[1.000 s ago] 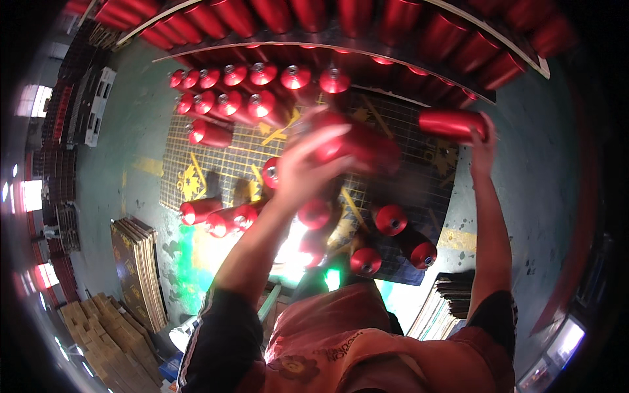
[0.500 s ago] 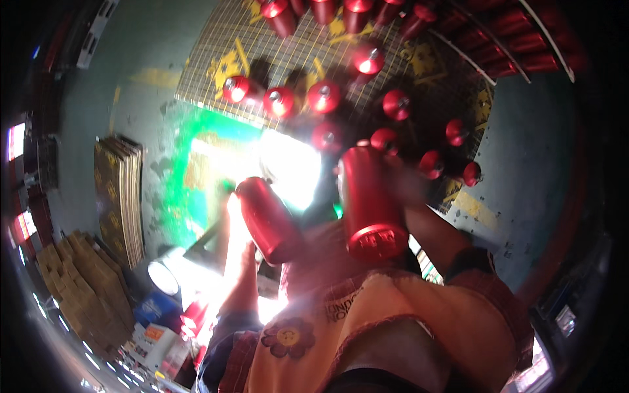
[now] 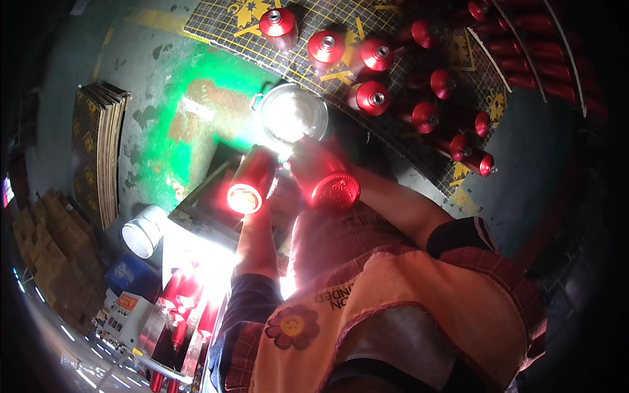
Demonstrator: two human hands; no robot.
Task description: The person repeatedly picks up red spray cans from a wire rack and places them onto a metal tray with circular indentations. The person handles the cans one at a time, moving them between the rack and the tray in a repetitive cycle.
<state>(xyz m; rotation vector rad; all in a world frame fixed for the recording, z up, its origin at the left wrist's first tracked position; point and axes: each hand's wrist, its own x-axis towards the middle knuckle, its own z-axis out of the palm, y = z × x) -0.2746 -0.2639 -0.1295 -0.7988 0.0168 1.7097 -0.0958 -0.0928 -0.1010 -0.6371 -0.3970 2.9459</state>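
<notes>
Near the middle, my left hand (image 3: 271,190) is closed round a red metal bottle (image 3: 253,177), tilted with its round base toward me. Beside it, my right hand (image 3: 364,182) holds a second red metal bottle (image 3: 325,175), also base toward me and mostly covering the fingers. The far ends of both bottles reach the near side of a bright round metal pot (image 3: 293,114); glare hides whether they touch it. Several more red bottles (image 3: 325,49) with narrow silver necks stand upright on the patterned board (image 3: 219,23) beyond.
A rack of red bottles (image 3: 534,56) lies at the far right. On the left are stacked boards (image 3: 105,150), brown cartons (image 3: 49,242), a white bucket (image 3: 144,230) and a white control box (image 3: 126,318). More red bottles (image 3: 178,295) sit at the lower left.
Both hands have brought their bottles closer together, toward the pot; the right one moved left and the bases now face me more. The whole view has shifted.
</notes>
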